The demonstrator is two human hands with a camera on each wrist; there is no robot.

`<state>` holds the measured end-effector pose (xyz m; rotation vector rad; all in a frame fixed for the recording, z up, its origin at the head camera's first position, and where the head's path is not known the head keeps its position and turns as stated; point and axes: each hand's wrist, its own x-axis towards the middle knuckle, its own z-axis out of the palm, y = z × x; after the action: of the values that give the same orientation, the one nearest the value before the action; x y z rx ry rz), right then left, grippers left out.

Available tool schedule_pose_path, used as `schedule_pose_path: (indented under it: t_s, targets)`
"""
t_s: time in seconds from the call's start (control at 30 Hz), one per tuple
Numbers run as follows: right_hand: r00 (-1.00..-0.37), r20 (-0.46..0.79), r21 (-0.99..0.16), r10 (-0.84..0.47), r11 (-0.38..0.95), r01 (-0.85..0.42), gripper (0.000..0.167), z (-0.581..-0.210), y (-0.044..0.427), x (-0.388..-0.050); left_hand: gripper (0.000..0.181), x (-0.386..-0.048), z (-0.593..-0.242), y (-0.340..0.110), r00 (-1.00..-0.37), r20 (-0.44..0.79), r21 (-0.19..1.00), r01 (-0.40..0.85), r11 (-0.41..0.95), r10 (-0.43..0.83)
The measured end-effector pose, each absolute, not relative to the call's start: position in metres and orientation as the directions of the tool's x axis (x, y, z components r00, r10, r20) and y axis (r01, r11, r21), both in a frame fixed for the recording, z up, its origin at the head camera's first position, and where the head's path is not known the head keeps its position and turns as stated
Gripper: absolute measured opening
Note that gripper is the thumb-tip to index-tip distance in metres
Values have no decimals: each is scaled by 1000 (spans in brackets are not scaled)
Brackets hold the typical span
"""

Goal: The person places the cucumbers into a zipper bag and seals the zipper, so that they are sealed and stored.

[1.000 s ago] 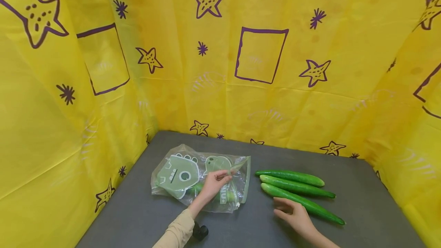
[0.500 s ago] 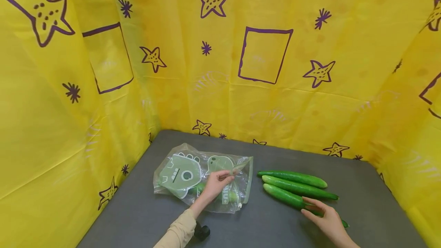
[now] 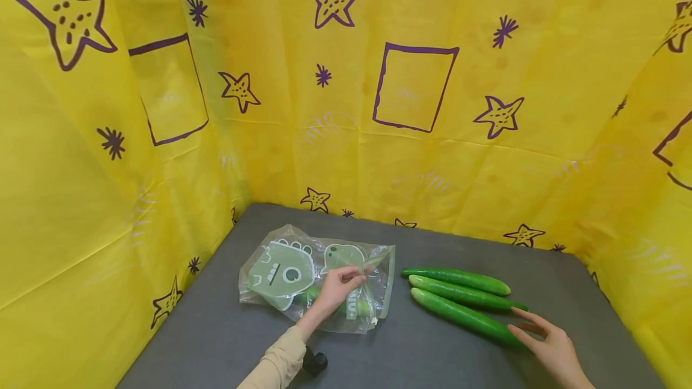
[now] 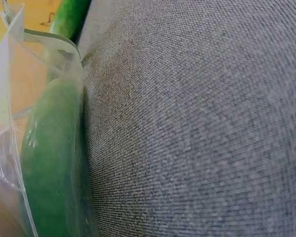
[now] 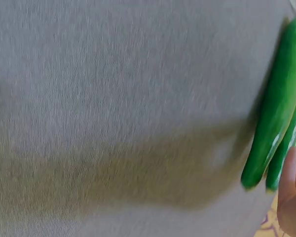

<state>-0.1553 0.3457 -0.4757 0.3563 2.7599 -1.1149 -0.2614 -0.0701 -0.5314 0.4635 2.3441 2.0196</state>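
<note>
My left hand [image 3: 337, 287] pinches the upper layer of a clear plastic zip bag [image 3: 382, 275] with green cartoon prints, near its right-hand opening. Inside the bag lies a green cucumber [image 4: 52, 153], seen through the plastic in the left wrist view. To the right of the bag, three long cucumbers lie side by side: the far cucumber [image 3: 459, 279], the middle cucumber [image 3: 459, 293] and the near cucumber [image 3: 459, 314]. Over the right end of the near one hovers my right hand [image 3: 554, 344], fingers parted and curved; it covers that tip. Whether it touches is unclear.
All this lies on a dark grey cloth-covered table [image 3: 421, 353]. A yellow curtain [image 3: 303, 155] with purple stars and squares encloses the back and sides. A small black object [image 3: 315, 362] shows beside my left forearm.
My right hand has moved rightward along the near cucumber, from its middle to its right end. My left hand keeps its pinch on the bag, and the cucumbers stay put.
</note>
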Motion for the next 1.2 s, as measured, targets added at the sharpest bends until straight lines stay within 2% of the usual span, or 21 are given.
schedule_pose_path:
  t_s: [0.3, 0.5, 0.93, 1.2]
  targets:
    - [-921, -360, -657, 150, 661, 364, 81, -484, 382, -168, 26, -248, -506, -70, -955, 191, 966, 224, 128, 227]
    - [-902, -416, -678, 113, 623, 390, 76, -493, 396, -168, 27, -241, -495, -70, -955, 190, 964, 225, 139, 226]
    - [-893, -448, -768, 47, 492, 411, 69, -516, 383, -166, 27, -244, -499, -70, -955, 183, 967, 218, 132, 234]
    - [-869, -485, -779, 96, 403, 480, 69, -521, 373, -173, 27, -242, -498, -70, -956, 180, 970, 212, 120, 234]
